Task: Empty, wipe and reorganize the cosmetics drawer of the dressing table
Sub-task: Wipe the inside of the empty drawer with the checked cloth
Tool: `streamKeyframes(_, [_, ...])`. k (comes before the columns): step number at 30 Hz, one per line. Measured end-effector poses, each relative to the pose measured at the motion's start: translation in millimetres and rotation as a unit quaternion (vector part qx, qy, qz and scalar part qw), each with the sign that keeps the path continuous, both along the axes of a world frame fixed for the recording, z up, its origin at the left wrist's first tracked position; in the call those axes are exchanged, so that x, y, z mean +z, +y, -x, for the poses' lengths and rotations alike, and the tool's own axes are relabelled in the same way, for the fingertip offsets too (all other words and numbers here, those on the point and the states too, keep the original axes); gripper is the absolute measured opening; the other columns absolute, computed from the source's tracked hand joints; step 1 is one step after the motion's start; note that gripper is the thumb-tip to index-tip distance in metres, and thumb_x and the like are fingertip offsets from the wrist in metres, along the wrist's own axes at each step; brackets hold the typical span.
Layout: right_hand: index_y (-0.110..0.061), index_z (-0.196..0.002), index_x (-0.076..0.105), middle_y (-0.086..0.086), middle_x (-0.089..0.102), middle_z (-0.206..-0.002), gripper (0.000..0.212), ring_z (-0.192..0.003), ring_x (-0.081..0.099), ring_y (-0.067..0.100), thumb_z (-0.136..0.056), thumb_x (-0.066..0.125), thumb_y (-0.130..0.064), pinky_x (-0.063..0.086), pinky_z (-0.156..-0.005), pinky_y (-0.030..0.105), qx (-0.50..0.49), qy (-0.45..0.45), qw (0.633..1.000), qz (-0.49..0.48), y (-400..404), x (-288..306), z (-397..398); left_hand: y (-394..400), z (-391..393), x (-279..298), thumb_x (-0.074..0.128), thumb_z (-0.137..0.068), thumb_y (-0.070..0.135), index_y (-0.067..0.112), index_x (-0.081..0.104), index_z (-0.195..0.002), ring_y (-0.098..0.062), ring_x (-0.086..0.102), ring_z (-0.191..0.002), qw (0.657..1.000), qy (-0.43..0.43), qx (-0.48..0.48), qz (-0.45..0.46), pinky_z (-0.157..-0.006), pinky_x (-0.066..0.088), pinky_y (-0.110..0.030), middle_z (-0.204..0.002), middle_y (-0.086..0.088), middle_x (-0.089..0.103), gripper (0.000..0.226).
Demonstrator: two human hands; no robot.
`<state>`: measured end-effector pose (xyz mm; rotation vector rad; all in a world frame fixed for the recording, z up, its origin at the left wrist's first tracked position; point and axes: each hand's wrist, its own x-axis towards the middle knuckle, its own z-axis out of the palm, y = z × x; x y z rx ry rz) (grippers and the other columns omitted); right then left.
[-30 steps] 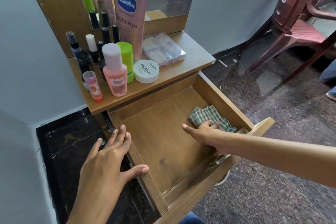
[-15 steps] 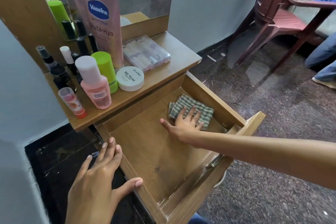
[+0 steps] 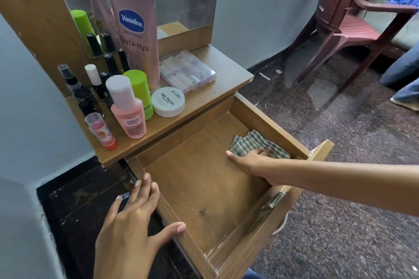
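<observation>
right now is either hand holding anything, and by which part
Nothing is gripped. The right hand presses flat on the checked cloth's near edge; the left hand rests open on the drawer's left wall.

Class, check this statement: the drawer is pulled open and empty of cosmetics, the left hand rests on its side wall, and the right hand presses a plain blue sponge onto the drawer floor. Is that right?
One detail is wrong. The right hand presses a green checked cloth, not a plain blue sponge, as the head view shows. The rest stands: the drawer is open and empty of cosmetics, and the left hand rests on its side wall.
</observation>
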<state>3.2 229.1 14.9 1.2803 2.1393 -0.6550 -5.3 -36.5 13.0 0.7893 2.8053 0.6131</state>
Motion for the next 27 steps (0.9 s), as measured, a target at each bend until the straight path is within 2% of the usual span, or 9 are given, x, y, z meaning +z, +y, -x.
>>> streamKeyframes(2, [0.001,-0.147,-0.012,0.018,-0.023,-0.154,0.109,-0.143,-0.012,0.039,-0.083,0.034,-0.075,-0.002,-0.117,0.048,0.021,-0.007,1.0,-0.011,0,0,-3,0,1,0,0.02,-0.052,0.089,0.01,0.047,-0.131,-0.008,0.023,-0.13,1.0,-0.006,-0.011,0.016,-0.103,0.021,-0.034,-0.141,0.007,0.025,0.115])
streamKeyframes(4, [0.003,-0.146,-0.013,0.02,-0.022,-0.154,0.112,-0.142,-0.014,0.041,-0.082,0.033,-0.076,-0.003,-0.116,0.05,0.045,-0.016,0.999,-0.025,0,-6,-6,-1,3,-3,0.027,-0.064,0.084,0.004,0.061,-0.117,-0.018,0.041,-0.12,0.998,-0.002,-0.042,0.053,-0.09,0.035,-0.04,-0.132,-0.004,0.045,0.101])
streamKeyframes(6, [0.002,-0.145,-0.016,0.022,-0.026,-0.152,0.115,-0.14,-0.019,0.044,-0.079,0.032,-0.079,-0.006,-0.114,0.054,0.061,-0.014,0.997,-0.034,-2,-15,-7,-1,2,-2,0.03,-0.068,0.079,0.002,0.067,-0.108,-0.022,0.048,-0.112,0.997,0.017,-0.043,0.063,-0.082,0.039,-0.041,-0.124,-0.009,0.053,0.094])
streamKeyframes(9, [-0.001,-0.143,-0.024,0.026,-0.036,-0.145,0.123,-0.133,-0.029,0.049,-0.071,0.028,-0.087,-0.012,-0.108,0.06,0.066,-0.001,0.997,-0.032,-13,-23,-3,-1,3,-2,0.03,-0.068,0.078,0.001,0.068,-0.104,-0.022,0.05,-0.109,0.995,0.062,-0.047,0.066,-0.079,0.039,-0.04,-0.122,-0.007,0.05,0.092])
streamKeyframes(13, [-0.003,-0.141,-0.029,0.028,-0.043,-0.139,0.127,-0.128,-0.035,0.051,-0.067,0.028,-0.09,-0.014,-0.105,0.065,0.062,0.003,0.998,-0.02,-20,-27,2,-4,5,-7,0.033,-0.065,0.08,0.0,0.064,-0.111,-0.024,0.046,-0.115,0.996,0.056,-0.035,0.051,-0.084,0.039,-0.044,-0.128,-0.005,0.047,0.098])
streamKeyframes(16, [-0.003,-0.141,-0.03,0.029,-0.043,-0.139,0.127,-0.128,-0.035,0.051,-0.067,0.026,-0.09,-0.012,-0.105,0.067,0.086,0.003,0.996,-0.01,-23,-26,-2,-5,7,-9,0.031,-0.064,0.083,0.001,0.063,-0.114,-0.023,0.045,-0.118,0.998,0.046,-0.032,0.038,-0.087,0.041,-0.046,-0.13,-0.004,0.045,0.101])
streamKeyframes(20, [-0.002,-0.14,-0.03,0.03,-0.042,-0.139,0.127,-0.129,-0.035,0.051,-0.068,0.026,-0.09,-0.012,-0.104,0.068,0.107,0.009,0.994,-0.013,-31,-24,-4,-4,8,-8,0.024,-0.072,0.083,0.0,0.066,-0.108,-0.024,0.05,-0.112,0.995,0.06,-0.05,0.057,-0.081,0.043,-0.045,-0.125,-0.009,0.05,0.1])
streamKeyframes(23, [-0.002,-0.141,-0.029,0.03,-0.041,-0.14,0.127,-0.129,-0.035,0.05,-0.067,0.025,-0.09,-0.013,-0.103,0.068,0.103,0.013,0.994,-0.023,-28,-27,3,-2,6,-5,0.027,-0.071,0.08,-0.001,0.066,-0.107,-0.021,0.049,-0.111,0.995,0.061,-0.048,0.06,-0.081,0.043,-0.044,-0.125,-0.008,0.048,0.097])
streamKeyframes(27, [-0.005,-0.143,-0.026,0.028,-0.038,-0.143,0.124,-0.132,-0.031,0.05,-0.067,0.023,-0.09,-0.012,-0.106,0.067,0.098,0.028,0.994,-0.027,-20,-25,19,0,5,-2,0.025,-0.062,0.085,0.002,0.06,-0.118,-0.016,0.039,-0.121,0.999,0.019,-0.024,0.041,-0.093,0.035,-0.04,-0.132,0.0,0.037,0.106])
